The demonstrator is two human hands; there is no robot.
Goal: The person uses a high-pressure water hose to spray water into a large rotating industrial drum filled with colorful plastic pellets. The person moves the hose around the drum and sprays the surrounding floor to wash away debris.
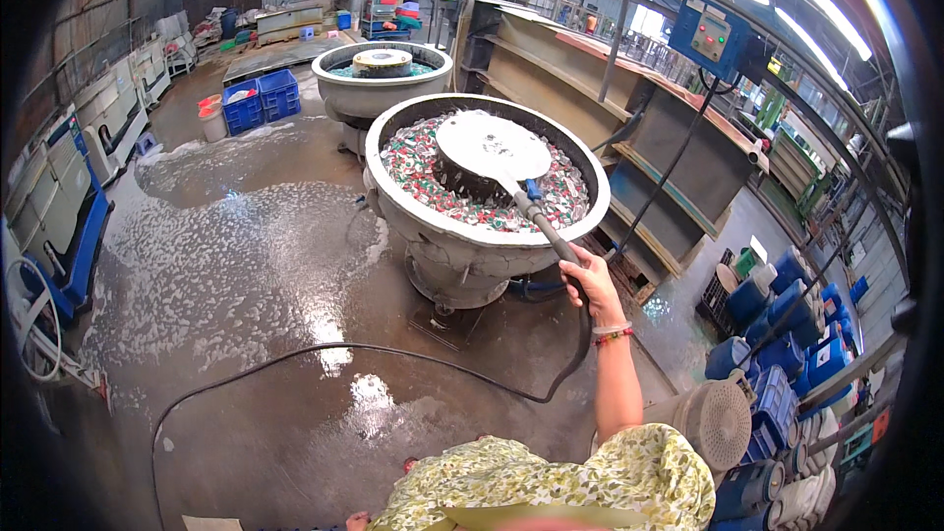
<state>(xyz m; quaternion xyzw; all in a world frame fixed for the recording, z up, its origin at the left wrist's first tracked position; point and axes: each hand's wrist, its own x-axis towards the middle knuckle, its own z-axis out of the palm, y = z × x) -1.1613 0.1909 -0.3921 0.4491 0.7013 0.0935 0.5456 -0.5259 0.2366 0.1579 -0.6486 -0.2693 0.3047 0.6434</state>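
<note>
My right hand (593,285) is wrapped round a black hose (569,254), just behind its grey end with a blue valve lever (533,189). White water runs from the hose end over the round centre hub (492,146) of the nearer vibratory tub (447,226). Many small red, green and pale pieces (423,172) fill the ring around that hub; they are too small to name. At the lower edge, beside my patterned clothing, only a bit of my left hand (357,522) shows, its fingers not clear.
Behind stands a second round tub (383,88). The hose trails across the wet, foamy floor (236,265). Blue crates (261,103) sit at the back left, machines (59,197) along the left. A stepped metal tank (610,108) and blue drums (777,305) are at the right.
</note>
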